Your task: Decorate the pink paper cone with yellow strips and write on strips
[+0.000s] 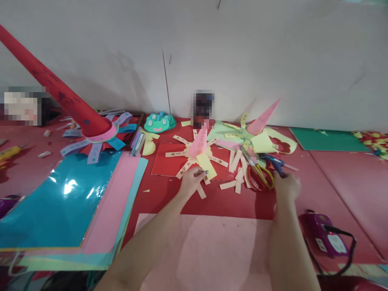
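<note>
The yellow slip (208, 163) I pinch looks like smooth, matt paper, as do the pink cone (199, 144) beside it and the loose strips (228, 185). My glue gun (275, 162) appears to be hard blue plastic. I see metal blades (248, 156) on the scissors, with smooth plastic handles (270, 176). To my left, the teal sheet (72, 206) is glossy, film-like, throwing white glare; the pink sheets (113, 198) are matt paper. My red tabletop (336, 178) has a smooth, faint sheen.
</note>
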`<state>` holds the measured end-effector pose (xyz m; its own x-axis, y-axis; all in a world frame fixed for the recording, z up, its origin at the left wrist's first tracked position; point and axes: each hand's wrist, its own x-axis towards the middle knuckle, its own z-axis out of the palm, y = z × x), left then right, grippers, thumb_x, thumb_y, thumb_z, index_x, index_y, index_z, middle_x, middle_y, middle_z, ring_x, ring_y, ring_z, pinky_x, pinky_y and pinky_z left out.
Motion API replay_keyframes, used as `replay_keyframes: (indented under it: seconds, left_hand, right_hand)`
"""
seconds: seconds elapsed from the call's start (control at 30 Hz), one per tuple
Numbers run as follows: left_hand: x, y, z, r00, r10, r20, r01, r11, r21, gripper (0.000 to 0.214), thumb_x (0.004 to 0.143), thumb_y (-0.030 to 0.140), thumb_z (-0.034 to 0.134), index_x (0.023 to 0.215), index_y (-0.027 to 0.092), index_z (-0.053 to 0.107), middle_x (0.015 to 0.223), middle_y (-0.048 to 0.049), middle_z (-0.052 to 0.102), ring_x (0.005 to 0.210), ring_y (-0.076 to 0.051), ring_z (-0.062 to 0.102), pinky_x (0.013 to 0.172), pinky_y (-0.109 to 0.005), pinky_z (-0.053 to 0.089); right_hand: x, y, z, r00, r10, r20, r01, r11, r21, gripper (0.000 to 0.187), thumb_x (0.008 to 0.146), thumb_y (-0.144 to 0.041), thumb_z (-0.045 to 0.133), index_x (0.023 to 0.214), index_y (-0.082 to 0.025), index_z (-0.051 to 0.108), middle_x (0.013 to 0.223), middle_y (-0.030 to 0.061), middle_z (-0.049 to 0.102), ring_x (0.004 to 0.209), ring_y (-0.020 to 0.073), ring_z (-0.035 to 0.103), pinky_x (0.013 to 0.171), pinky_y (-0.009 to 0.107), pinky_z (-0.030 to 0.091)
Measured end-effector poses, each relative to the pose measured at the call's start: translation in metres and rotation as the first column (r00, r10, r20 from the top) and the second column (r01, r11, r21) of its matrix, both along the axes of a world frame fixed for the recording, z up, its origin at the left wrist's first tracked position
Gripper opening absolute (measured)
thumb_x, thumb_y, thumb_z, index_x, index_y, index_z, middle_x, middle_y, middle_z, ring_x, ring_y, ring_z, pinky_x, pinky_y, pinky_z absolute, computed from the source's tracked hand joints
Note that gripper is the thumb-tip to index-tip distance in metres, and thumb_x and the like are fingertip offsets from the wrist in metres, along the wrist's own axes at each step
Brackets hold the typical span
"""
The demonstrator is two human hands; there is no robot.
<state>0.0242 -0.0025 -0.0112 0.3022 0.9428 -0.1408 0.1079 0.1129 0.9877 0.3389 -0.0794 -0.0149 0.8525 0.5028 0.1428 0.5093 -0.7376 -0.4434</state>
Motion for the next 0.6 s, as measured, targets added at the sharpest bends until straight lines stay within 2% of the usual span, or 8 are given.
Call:
replay_keyframes:
  seconds: [0.03,0.1,0.27,0.4,0.5,0.6]
  left_hand:
    - [0.000,0.000,0.000,1.000,-0.002,0.003,0.002,1.000,0.003,0.016,0.070,0.034,0.061,0.066,0.019,0.061,0.069,-0.0008,0.066,0.069,-0.016,0.062,0.066,-0.027,0.047]
    - [0.000,0.000,-0.002,1.000,-0.008,0.010,0.008,1.000,0.005,0.015,0.070,0.034,0.061,0.066,0.019,0.061,0.069,-0.0008,0.066,0.068,-0.016,0.062,0.066,-0.027,0.047]
    - [0.001,0.001,-0.004,1.000,-0.002,0.023,0.002,1.000,0.002,0.015,0.069,0.033,0.061,0.067,0.019,0.061,0.071,-0.0010,0.067,0.070,-0.016,0.063,0.068,-0.028,0.047]
    - [0.002,0.001,-0.005,1.000,0.008,0.029,-0.008,1.000,-0.004,0.015,0.069,0.033,0.061,0.065,0.019,0.060,0.068,-0.0004,0.066,0.068,-0.016,0.062,0.067,-0.027,0.047]
    - [0.003,0.001,-0.005,0.999,0.018,0.036,-0.017,1.000,-0.013,0.017,0.069,0.034,0.061,0.063,0.019,0.059,0.065,0.0000,0.065,0.066,-0.015,0.062,0.065,-0.027,0.047]
    - [0.003,0.001,-0.002,0.999,0.025,0.041,-0.024,0.999,-0.022,0.017,0.068,0.034,0.061,0.062,0.019,0.059,0.064,0.0001,0.064,0.065,-0.015,0.062,0.065,-0.027,0.047]
  right_hand:
    - [-0.001,0.000,0.002,0.998,-0.059,-0.011,0.059,0.998,0.002,0.042,0.070,-0.035,0.050,0.094,-0.004,0.064,0.087,0.0189,0.055,0.083,0.0320,0.053,0.078,0.046,0.041]
    - [-0.005,0.000,0.010,0.996,-0.094,-0.013,0.094,0.995,0.015,0.040,0.071,-0.032,0.050,0.097,-0.005,0.063,0.090,0.0176,0.056,0.088,0.0300,0.052,0.082,0.041,0.041]
    - [-0.014,-0.003,0.037,0.999,-0.018,-0.030,0.017,1.000,-0.022,0.036,0.071,-0.030,0.052,0.097,-0.007,0.061,0.088,0.0155,0.058,0.087,0.0287,0.052,0.082,0.040,0.040]
    - [-0.028,-0.003,0.059,0.991,-0.028,-0.129,0.021,0.998,-0.060,0.035,0.069,-0.029,0.055,0.098,-0.012,0.059,0.082,0.0110,0.060,0.079,0.0264,0.055,0.075,0.039,0.041]
    - [-0.040,-0.004,0.074,0.994,-0.026,-0.108,0.026,1.000,0.001,0.038,0.067,-0.029,0.055,0.103,-0.018,0.057,0.088,0.0094,0.062,0.081,0.0256,0.056,0.073,0.037,0.042]
    - [-0.045,-0.004,0.083,0.998,0.018,-0.058,-0.014,0.998,0.061,0.043,0.069,-0.029,0.051,0.111,-0.020,0.054,0.097,0.0123,0.063,0.088,0.0275,0.057,0.075,0.038,0.041]
